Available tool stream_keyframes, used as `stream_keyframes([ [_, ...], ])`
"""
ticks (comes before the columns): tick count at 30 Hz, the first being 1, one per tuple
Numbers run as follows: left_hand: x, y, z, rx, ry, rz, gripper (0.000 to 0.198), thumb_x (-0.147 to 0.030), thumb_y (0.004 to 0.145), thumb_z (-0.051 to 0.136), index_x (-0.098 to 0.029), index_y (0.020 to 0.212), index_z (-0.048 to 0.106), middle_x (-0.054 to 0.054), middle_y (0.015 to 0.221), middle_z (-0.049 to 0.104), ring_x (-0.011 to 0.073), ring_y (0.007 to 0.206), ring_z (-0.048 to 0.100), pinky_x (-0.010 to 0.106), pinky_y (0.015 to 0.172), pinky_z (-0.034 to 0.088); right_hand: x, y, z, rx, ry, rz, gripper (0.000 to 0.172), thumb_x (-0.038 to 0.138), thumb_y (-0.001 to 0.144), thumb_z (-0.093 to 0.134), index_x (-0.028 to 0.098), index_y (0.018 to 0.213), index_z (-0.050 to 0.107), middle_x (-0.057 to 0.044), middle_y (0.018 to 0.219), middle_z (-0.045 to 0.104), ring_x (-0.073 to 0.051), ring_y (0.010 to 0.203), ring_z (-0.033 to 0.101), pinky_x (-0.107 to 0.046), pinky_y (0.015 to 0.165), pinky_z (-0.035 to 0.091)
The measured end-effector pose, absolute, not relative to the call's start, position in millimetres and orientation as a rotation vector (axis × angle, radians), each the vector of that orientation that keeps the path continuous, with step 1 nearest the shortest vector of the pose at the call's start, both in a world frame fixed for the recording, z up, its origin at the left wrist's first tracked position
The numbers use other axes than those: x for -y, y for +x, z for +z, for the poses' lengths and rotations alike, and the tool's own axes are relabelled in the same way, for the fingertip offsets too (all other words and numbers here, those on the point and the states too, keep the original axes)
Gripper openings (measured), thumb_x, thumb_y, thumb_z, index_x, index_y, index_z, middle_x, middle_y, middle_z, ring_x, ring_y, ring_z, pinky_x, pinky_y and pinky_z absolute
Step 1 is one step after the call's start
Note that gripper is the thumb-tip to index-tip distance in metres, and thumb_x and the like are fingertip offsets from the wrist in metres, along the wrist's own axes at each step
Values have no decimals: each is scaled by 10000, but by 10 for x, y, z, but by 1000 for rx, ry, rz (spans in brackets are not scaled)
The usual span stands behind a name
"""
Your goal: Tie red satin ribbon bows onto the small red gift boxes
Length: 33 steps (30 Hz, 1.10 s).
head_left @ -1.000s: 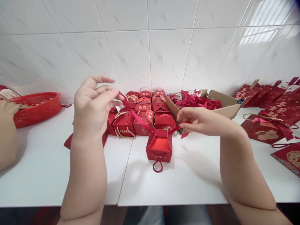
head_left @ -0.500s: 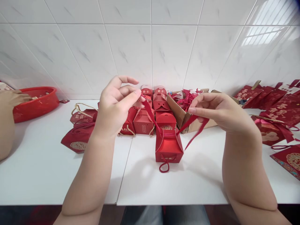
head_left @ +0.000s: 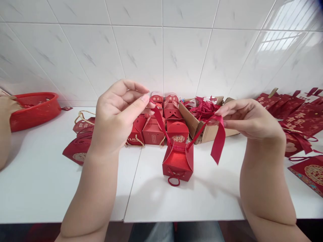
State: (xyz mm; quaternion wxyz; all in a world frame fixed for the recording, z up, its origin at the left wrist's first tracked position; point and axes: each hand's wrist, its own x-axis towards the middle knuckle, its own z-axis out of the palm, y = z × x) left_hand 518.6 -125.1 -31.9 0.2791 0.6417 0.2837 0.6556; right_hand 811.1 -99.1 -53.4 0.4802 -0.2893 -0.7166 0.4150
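A small red gift box (head_left: 178,164) stands on the white table in front of me, slightly turned, with a twisted cord loop (head_left: 174,181) hanging at its front. Through its top runs a dark red ribbon (head_left: 159,120), whose two ends rise to either side in a V. My left hand (head_left: 123,112) pinches one end between thumb and fingers. The other end is pinched in my right hand (head_left: 242,117), and its loose tail (head_left: 218,144) hangs below the fingertips. Both hands are above the box and apart from it.
Behind the box stand several red gift boxes (head_left: 153,129). An open cardboard box (head_left: 193,119) holds red ribbons. At left are more boxes (head_left: 78,148), a red plastic basin (head_left: 35,112) and another person's arm (head_left: 5,131). Red bags (head_left: 302,114) stand at right.
My hands have moved farther apart, drawing the ribbon out to both sides. The gift box has shifted slightly left and turned. The ribbon's tail at my right hand now hangs straight down.
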Motion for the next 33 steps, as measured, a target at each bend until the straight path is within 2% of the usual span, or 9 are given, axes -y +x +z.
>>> stream_keyframes([
  [8,1285,5114,-280,-799,1775,1831,93,-154,772,701,-210,847,706,-9,679,662,133,666,653,240,580,574,1058,7884,-517,1587,-663,797,16,238,722,741,248,719,729,5,678,676,-130,607,630,-263,550,551],
  [13,1320,5108,-265,-872,1826,1868,225,-95,664,779,-186,859,712,5,761,705,136,708,670,221,626,595,1107,7802,-491,1622,-571,696,27,216,753,716,241,745,723,-16,818,696,-154,765,657,-300,691,556],
  [17,1334,5124,-249,-810,1887,1834,303,-50,621,794,-166,883,696,18,784,699,145,777,669,238,740,601,1100,7775,-496,1532,-574,765,47,249,771,708,263,816,701,11,762,675,-127,663,646,-263,567,533],
  [21,1320,5136,-247,-756,1771,1906,468,-23,565,813,-225,955,655,22,1109,631,178,978,632,240,727,595,1111,7747,-490,1464,-641,722,128,371,754,716,252,784,675,2,737,654,-164,699,659,-311,599,555],
  [23,1301,5134,-255,-719,1732,1914,573,7,544,809,-262,1015,623,0,1180,592,183,1030,624,226,691,593,1130,7722,-482,1442,-641,718,150,392,766,697,246,776,668,-7,766,662,-184,770,670,-331,649,569],
  [25,1278,5133,-266,-680,1721,1866,626,20,555,797,-260,1075,592,-5,1025,649,165,941,660,223,687,593,1148,7691,-473,1408,-639,734,149,386,781,682,242,757,657,-7,799,673,-185,806,674,-327,669,575],
  [28,1249,5166,-274,-678,1656,1792,589,-22,583,802,-204,1096,577,-14,744,664,145,746,679,242,698,595,1160,7641,-461,1337,-641,779,135,365,773,692,239,761,646,8,762,669,-155,732,669,-291,635,573],
  [31,1230,5247,-252,-725,1561,1740,495,-99,609,808,-200,1044,595,-3,728,663,145,674,672,245,627,590,1154,7591,-456,1306,-645,822,151,338,750,719,244,838,641,27,701,657,-127,622,642,-269,587,564],
  [33,1222,5306,-219,-732,1534,1711,453,-129,623,805,-206,1020,600,6,748,665,144,651,671,237,582,579,1152,7560,-458,1309,-627,836,143,344,763,706,236,827,637,24,703,663,-123,615,640,-270,599,567],
])
